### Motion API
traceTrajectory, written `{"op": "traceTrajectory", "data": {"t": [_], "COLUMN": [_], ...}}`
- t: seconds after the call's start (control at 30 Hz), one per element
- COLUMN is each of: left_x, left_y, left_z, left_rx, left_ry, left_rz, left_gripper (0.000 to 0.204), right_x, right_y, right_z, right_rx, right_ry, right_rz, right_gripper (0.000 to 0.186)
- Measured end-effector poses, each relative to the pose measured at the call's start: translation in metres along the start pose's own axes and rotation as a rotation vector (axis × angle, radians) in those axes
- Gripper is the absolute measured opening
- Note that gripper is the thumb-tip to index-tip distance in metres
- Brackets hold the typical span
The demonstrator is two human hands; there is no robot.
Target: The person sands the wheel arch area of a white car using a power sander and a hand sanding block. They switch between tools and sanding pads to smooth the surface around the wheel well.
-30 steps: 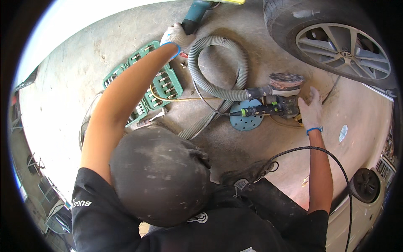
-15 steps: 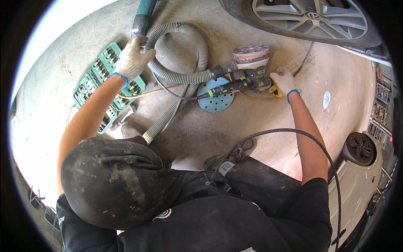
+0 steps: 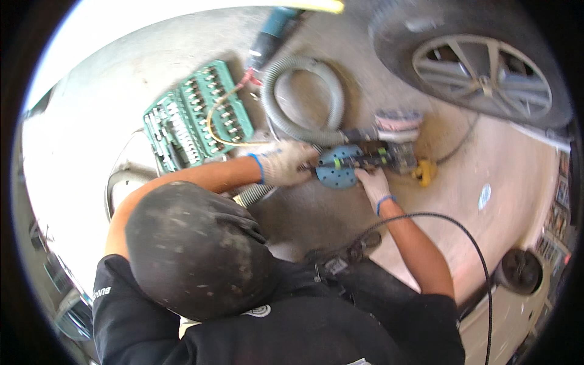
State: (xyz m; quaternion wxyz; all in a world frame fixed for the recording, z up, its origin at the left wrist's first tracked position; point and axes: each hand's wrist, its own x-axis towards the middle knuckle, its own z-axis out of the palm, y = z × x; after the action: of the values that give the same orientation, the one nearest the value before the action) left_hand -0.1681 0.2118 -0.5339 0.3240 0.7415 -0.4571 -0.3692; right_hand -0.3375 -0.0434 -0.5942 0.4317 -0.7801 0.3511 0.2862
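- Your left hand (image 3: 285, 163): gloved, at the tail end of the sander (image 3: 376, 159); fingers blurred, so cannot tell whether they are closed on it.
- Your right hand (image 3: 373, 184): gloved, fingertips up at the sander's near side, beside the disc (image 3: 336, 177); grip cannot be told.
- Hands: apart, disc between them.
- Sander: on its side on the floor, body partly over the blue, holed disc; round pad (image 3: 398, 125) at its far right end.
- Hose (image 3: 268, 94): grey, ribbed, looped beyond the sander.
- Socket set (image 3: 198, 115): green case open, left of the hose.
- Teal tool (image 3: 267, 45): beyond the loop.
- Wheel (image 3: 480, 76): upper right, well apart from your hands.
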Motion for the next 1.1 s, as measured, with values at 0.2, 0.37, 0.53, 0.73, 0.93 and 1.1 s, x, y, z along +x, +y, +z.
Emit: {"op": "traceTrajectory", "data": {"t": [0.2,0.37,0.53,0.73,0.93,1.1], "left_x": [0.011,0.016,0.031,0.045,0.058,0.065], "left_y": [-0.009,0.031,0.033,0.013,0.004,-0.015], "left_z": [0.008,-0.005,-0.033,-0.078,-0.119,-0.127], "left_rx": [-0.149,-0.368,-0.472,-0.476,-0.200,-0.208], "left_ry": [-0.043,-0.028,0.236,0.507,0.591,0.609], "left_rz": [-0.097,-0.037,-0.154,-0.134,-0.227,-0.108], "left_gripper": [0.037,0.068,0.059,0.055,0.082,0.088], "right_x": [-0.026,-0.060,-0.043,0.004,0.037,0.041], "right_y": [-0.029,-0.139,-0.217,-0.260,-0.296,-0.313], "right_z": [-0.030,-0.065,-0.066,-0.052,-0.034,-0.024], "right_rx": [0.034,-0.243,-0.147,-0.052,0.090,-0.055], "right_ry": [-0.567,-0.527,-0.206,0.233,0.491,0.403], "right_rz": [0.089,-0.293,-0.576,-0.887,-1.040,-1.021], "right_gripper": [0.024,0.019,0.019,0.047,0.021,0.033]}}
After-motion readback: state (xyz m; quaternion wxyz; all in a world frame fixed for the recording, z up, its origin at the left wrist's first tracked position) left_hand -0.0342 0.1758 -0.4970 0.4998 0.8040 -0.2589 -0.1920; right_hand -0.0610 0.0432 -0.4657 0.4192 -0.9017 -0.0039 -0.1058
